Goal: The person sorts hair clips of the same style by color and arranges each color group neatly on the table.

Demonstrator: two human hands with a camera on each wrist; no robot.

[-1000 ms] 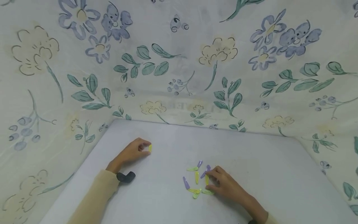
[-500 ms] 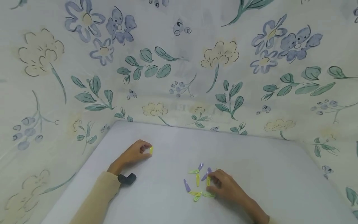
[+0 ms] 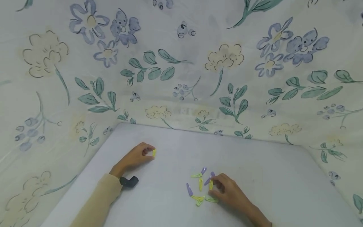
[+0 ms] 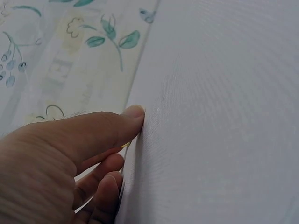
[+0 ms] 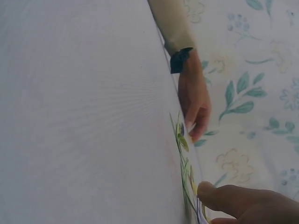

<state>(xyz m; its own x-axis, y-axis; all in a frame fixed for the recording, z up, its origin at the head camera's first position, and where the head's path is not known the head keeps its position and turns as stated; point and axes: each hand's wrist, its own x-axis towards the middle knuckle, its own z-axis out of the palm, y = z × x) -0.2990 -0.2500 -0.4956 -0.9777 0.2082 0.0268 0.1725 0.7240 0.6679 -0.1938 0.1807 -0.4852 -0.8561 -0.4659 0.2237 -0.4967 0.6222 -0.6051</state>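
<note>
Toward the left of the table in the head view, my left hand [image 3: 137,156] holds a yellow snap hair clip [image 3: 154,153] between thumb and forefinger. Only a sliver of yellow shows past the thumb [image 4: 133,114] in the left wrist view. My right hand [image 3: 231,190] pinches another yellow snap clip [image 3: 211,185] at the right side of a loose group. In that group lie purple clips [image 3: 189,189], green clips [image 3: 196,175] and more yellow clips [image 3: 200,184]. A green clip [image 3: 211,200] lies just below the right fingertips. A purple one [image 3: 208,180] is partly hidden by them.
The white tabletop [image 3: 170,176] reaches back to a floral sheet [image 3: 181,78] hung behind and at both sides. A dark wrist strap mount [image 3: 129,181] sticks out from the left sleeve [image 3: 97,201].
The head view has shifted slightly, so the whole scene sits a little lower. Both hands stay at nearly the same places on the table, each with its yellow clip.
</note>
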